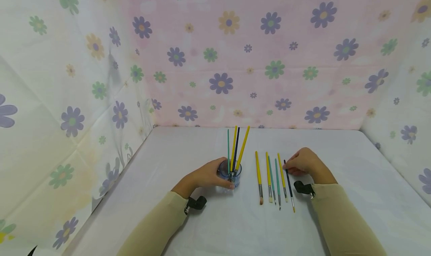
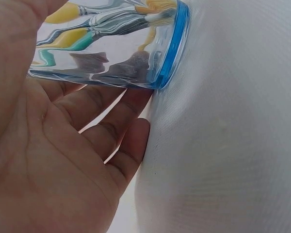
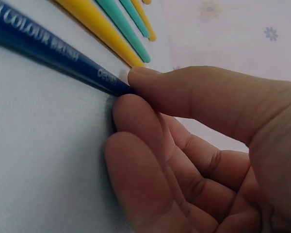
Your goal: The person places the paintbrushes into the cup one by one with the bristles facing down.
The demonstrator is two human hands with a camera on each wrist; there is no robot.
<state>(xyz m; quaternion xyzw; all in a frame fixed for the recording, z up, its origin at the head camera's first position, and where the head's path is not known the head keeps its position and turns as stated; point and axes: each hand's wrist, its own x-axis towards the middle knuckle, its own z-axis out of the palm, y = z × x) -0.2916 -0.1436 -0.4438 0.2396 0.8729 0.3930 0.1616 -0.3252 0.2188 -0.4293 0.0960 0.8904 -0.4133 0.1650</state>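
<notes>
My left hand [image 1: 208, 173] holds a clear drinking glass [image 1: 237, 180], fingers and thumb curled round its side. In the left wrist view the blue base [image 2: 172, 48] of the glass meets the white tabletop. Several paintbrushes stand bristles down inside, including a teal paintbrush [image 1: 228, 145] and a yellow paintbrush [image 1: 244, 144]. At the right, my right hand [image 1: 304, 162] pinches the handle end of a dark blue paintbrush [image 3: 53, 52] between thumb and index finger. That brush [image 1: 290, 187] lies along the table, its bristles towards me.
Left of the dark blue brush lies a row of several yellow and teal paintbrushes, with a thick yellow paintbrush [image 1: 258, 170] at its left end. White cloth covers the table [image 1: 188, 144]. Flowered curtains [image 1: 249, 84] stand behind and at both sides.
</notes>
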